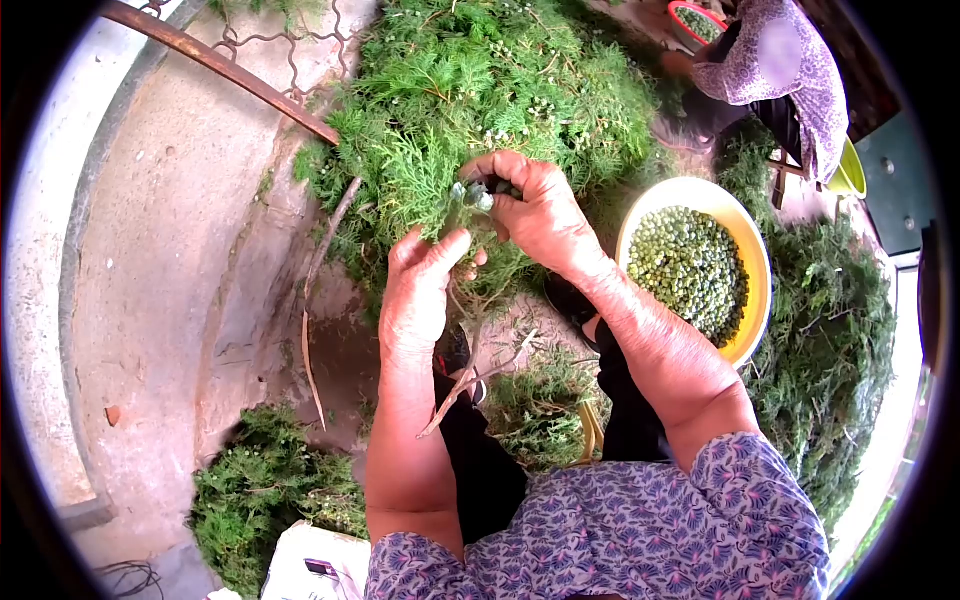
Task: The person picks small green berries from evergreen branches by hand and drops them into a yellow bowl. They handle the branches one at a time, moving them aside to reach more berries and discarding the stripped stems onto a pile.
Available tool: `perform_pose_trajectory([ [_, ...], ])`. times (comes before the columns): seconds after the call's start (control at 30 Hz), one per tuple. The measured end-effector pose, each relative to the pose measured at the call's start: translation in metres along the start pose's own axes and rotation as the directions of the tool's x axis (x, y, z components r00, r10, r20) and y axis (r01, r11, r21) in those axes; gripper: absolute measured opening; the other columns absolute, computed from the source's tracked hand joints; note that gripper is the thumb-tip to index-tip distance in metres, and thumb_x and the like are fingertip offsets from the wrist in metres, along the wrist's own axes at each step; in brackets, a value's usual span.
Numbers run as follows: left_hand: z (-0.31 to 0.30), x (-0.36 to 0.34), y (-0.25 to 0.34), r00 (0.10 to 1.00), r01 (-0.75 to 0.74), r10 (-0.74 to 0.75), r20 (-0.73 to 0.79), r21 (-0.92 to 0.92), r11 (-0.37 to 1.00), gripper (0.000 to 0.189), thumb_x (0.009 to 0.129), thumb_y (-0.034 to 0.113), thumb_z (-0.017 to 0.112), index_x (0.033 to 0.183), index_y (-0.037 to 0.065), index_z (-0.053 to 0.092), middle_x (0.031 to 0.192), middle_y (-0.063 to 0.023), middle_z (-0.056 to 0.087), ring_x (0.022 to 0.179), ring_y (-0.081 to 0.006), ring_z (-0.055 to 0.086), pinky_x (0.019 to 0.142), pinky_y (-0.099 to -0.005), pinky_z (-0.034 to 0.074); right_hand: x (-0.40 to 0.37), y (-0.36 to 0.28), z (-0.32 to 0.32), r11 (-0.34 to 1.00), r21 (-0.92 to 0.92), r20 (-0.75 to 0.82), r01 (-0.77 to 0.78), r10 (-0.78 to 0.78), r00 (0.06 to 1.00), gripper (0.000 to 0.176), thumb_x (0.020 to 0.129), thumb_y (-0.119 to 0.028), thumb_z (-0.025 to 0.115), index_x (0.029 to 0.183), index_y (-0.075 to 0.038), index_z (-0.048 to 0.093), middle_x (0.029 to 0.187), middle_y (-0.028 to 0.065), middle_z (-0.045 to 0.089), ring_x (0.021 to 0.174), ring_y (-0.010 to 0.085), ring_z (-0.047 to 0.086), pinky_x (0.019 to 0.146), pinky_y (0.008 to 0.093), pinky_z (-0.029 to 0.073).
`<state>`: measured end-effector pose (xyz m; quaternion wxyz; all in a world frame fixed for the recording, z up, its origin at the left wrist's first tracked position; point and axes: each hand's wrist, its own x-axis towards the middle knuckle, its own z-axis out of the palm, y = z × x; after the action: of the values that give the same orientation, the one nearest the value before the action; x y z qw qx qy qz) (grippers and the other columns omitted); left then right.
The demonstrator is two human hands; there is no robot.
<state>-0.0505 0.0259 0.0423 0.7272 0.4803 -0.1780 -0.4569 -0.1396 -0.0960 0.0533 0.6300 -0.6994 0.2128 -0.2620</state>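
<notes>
fingers [497, 186] of right hand [540, 215]: pinched on green cones [478, 197] at sprig [447, 212] tip. left hand [420, 290]: closed round the sprig below. best: hold sprig steady, pluck close at the stalk. bowl [680, 187] of cones just right; pile [480, 70] behind.

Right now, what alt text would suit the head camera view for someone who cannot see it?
Left hand and right hand hold a leafy sprig, the right pinching its tip, over a pile of green branches. A yellow bowl of green berries sits nearby; another person is beyond.
</notes>
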Motion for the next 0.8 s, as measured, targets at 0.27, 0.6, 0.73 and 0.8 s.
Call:
perform_pose_trajectory([
  [0.27,-0.008,0.005,-0.012,0.995,0.013,-0.025,-0.099,-0.120,0.993,0.012,0.084,0.011,0.055,0.094,0.004,0.058,0.085,-0.0049,0.061,0.068,-0.0120,0.054,0.053,-0.0214,0.040,0.000,0.006,0.007,0.869,0.449,0.041,-0.209,0.214,0.976,0.013,0.083,0.005,0.050,0.093,0.003,0.058,0.071,0.0065,0.057,0.054,0.0124,0.056,0.044,0.0236,0.049],
  [0.6,-0.018,0.005,-0.012,0.984,-0.080,0.032,-0.177,-0.272,0.959,0.011,0.074,0.006,0.066,0.083,0.006,0.061,0.077,-0.0015,0.062,0.063,-0.0077,0.055,0.050,-0.0200,0.040,0.007,0.002,-0.011,0.616,0.752,0.105,-0.233,0.238,0.966,0.011,0.084,-0.006,0.054,0.095,-0.004,0.055,0.074,0.0040,0.057,0.056,0.0116,0.054,0.044,0.0204,0.040],
  [0.73,-0.021,0.004,-0.014,0.948,-0.026,-0.051,-0.314,-0.234,0.972,0.015,0.077,0.010,0.062,0.091,0.004,0.060,0.082,-0.0032,0.062,0.069,-0.0124,0.057,0.064,-0.0240,0.044,-0.003,0.008,-0.004,0.753,0.600,0.193,-0.270,0.192,0.962,0.019,0.080,-0.012,0.063,0.097,-0.005,0.058,0.070,-0.0017,0.056,0.053,0.0062,0.047,0.043,0.0173,0.034],
  [0.8,-0.019,0.004,-0.013,0.956,-0.003,-0.076,-0.282,-0.268,0.963,0.016,0.076,0.010,0.063,0.091,0.005,0.060,0.082,-0.0033,0.062,0.071,-0.0126,0.057,0.065,-0.0242,0.045,-0.005,0.005,0.002,0.786,0.538,0.197,-0.305,0.234,0.952,0.024,0.079,-0.011,0.064,0.101,-0.004,0.058,0.073,-0.0010,0.058,0.054,0.0046,0.048,0.044,0.0163,0.036],
])
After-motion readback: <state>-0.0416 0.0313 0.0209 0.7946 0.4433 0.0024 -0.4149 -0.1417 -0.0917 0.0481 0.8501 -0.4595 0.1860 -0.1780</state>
